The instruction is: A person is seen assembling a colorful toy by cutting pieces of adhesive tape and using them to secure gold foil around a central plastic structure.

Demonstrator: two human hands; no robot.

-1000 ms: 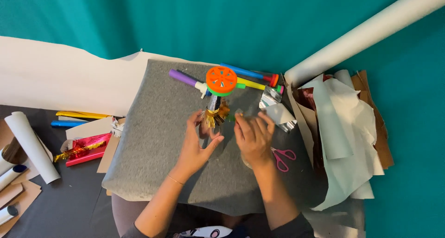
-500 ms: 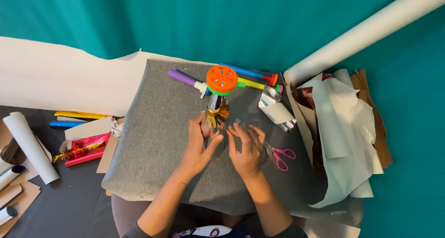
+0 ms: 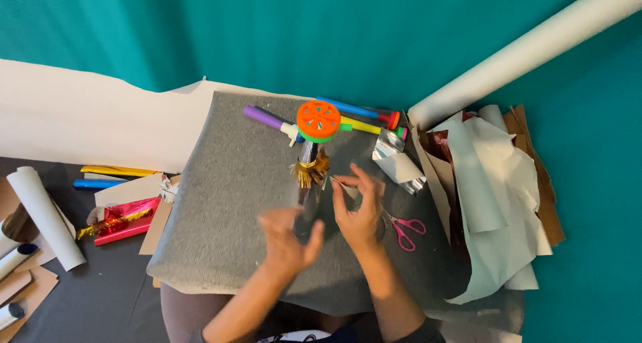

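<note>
Since half a second ago, the left hand (image 3: 286, 244) has been drawn back toward the body and blurred, its fingers loosely spread with nothing in them.

A small silver foil strip (image 3: 344, 185) is pinched in the right hand (image 3: 360, 212), apparently for fitting to the gold-fringed foil-wrapped tube (image 3: 308, 176), which lies on the grey felt sheet (image 3: 221, 202), long axis pointing away toward the orange round cap (image 3: 319, 120).

The mat (image 3: 227, 209) is the landmark. On it, at its far edge, lie the markers (image 3: 361, 119) under a round lid (image 3: 319, 120); scissors (image 3: 404, 229) lie near its right side. Paper sheets (image 3: 491, 196) pile right of it, paper rolls (image 3: 43, 216) left.
</note>
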